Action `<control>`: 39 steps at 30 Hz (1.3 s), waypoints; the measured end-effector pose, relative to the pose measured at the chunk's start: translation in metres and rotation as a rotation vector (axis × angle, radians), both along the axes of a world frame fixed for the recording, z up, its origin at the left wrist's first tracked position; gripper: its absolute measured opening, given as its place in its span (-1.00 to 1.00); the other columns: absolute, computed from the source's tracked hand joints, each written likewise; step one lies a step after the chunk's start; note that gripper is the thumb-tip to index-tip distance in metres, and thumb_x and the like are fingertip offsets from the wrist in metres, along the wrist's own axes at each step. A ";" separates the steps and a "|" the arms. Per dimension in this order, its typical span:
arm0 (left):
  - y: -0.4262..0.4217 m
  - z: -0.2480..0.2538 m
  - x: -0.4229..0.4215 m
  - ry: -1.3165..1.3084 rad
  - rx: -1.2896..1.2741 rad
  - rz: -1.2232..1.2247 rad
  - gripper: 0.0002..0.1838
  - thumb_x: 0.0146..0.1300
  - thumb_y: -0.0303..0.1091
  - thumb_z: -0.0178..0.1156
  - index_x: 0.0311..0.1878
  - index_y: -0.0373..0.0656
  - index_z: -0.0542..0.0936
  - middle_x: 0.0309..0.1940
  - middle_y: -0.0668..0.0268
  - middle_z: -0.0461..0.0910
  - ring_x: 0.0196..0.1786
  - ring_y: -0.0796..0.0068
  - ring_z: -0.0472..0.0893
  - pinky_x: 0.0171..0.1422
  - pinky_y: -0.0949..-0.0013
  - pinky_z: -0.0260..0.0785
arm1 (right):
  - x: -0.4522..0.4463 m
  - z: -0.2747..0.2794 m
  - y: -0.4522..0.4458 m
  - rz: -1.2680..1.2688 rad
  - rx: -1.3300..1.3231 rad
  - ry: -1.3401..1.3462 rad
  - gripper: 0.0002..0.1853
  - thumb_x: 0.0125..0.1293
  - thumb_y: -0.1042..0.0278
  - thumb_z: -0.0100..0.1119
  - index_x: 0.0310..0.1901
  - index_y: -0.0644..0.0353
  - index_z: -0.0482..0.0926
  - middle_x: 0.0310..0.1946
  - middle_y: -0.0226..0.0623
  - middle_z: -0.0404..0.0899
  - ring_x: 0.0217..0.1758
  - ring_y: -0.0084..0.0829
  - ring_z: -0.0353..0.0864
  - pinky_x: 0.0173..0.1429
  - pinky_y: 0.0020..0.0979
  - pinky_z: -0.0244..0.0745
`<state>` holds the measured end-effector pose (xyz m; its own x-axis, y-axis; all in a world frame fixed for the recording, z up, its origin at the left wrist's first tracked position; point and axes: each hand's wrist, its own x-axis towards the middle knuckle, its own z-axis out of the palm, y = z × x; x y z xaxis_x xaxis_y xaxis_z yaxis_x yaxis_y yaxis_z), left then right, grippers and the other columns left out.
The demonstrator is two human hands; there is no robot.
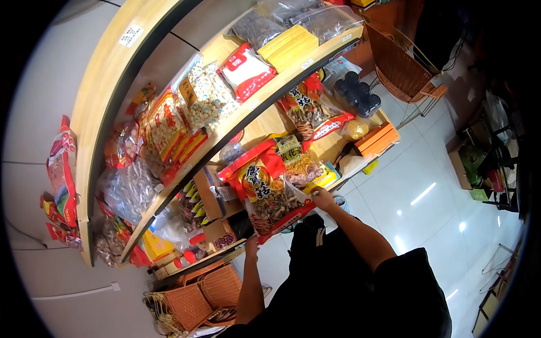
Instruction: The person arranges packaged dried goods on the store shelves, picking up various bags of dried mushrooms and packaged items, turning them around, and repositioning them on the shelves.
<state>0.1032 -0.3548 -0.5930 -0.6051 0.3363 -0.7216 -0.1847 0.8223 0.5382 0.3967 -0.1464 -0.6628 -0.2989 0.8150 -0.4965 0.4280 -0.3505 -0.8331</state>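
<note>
A large red and clear bag of dried mushrooms [274, 204] is held up before the lower shelf, tilted, its printed front facing me. My left hand [252, 247] is closed at the bag's lower left corner. My right hand [322, 198] grips its right corner, with the fingers partly hidden. Just behind the bag lies a yellow-labelled packet of dried food [294, 156]. Farther up the same shelf is a similar red bag of mushrooms [307, 104].
The upper shelf carries a red-and-white bag [246, 70], yellow packs [288, 48] and a clear bag of pale pieces [205, 90]. Dark-capped bottles [357, 93] and an orange box [378, 139] stand at the shelf's right end. Wicker chairs [401, 70] are on the tiled floor.
</note>
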 end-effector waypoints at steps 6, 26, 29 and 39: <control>0.053 -0.001 -0.023 0.063 0.109 -0.006 -0.76 0.25 -0.26 0.05 -0.19 -0.19 0.61 -0.30 0.34 0.58 -0.28 0.43 0.53 -0.17 0.31 0.33 | -0.038 0.017 0.021 -0.042 0.192 0.370 -0.68 0.16 0.30 0.15 -0.03 0.11 0.61 -0.26 -0.13 0.68 -0.18 -0.15 0.67 -0.04 -0.28 0.53; 0.087 -0.018 -0.066 0.201 0.185 -0.203 -0.75 0.26 -0.32 0.19 -0.15 -0.31 0.68 -0.32 0.27 0.68 -0.33 0.48 0.64 -0.25 0.39 0.45 | -0.059 0.013 0.045 0.042 0.103 0.200 -0.81 0.09 0.39 0.17 -0.27 0.27 0.62 -0.30 -0.20 0.66 -0.21 -0.27 0.61 -0.08 -0.32 0.47; 0.084 -0.023 -0.067 0.476 0.121 -0.375 -0.74 0.21 -0.35 0.20 -0.17 -0.36 0.67 -0.31 0.17 0.69 -0.33 0.40 0.67 -0.24 0.35 0.47 | -0.058 0.010 0.034 -0.192 -0.011 0.229 -0.83 0.13 0.45 0.13 -0.26 0.32 0.59 -0.25 -0.14 0.68 -0.15 -0.26 0.63 -0.06 -0.35 0.48; 0.080 -0.025 -0.064 0.232 0.188 -0.128 -0.71 0.24 -0.28 0.17 -0.19 -0.36 0.66 -0.40 0.21 0.67 -0.40 0.40 0.65 -0.28 0.35 0.45 | -0.055 0.004 0.044 -0.185 0.079 0.268 -0.74 0.21 0.36 0.13 -0.12 0.28 0.63 -0.21 -0.05 0.68 -0.08 -0.22 0.66 0.01 -0.31 0.50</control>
